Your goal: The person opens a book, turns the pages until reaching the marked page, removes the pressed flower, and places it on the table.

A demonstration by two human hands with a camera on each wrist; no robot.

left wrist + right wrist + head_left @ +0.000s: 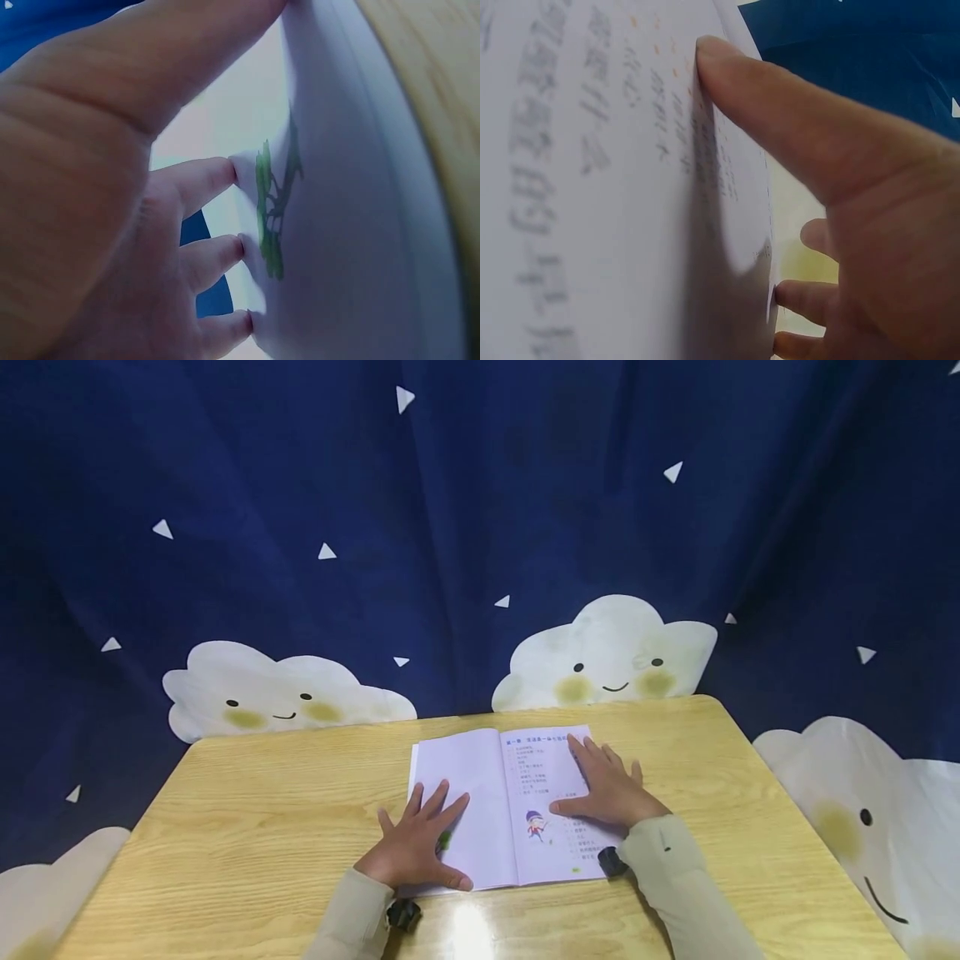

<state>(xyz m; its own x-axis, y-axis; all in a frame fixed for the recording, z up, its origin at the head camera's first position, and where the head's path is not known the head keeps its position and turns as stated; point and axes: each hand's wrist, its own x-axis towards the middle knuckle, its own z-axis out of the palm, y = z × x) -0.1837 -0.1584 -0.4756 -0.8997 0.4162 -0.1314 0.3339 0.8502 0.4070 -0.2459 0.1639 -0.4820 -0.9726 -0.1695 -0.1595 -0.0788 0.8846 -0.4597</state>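
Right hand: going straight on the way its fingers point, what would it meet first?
Past the top edge of the book and a strip of table, the right hand would probably meet the white cloud on the curtain first; depth there is unclear.

Open book lay near the desk's far edge, left hand and right hand rested on facing pages

Glare on tbl, wrist pics blurry
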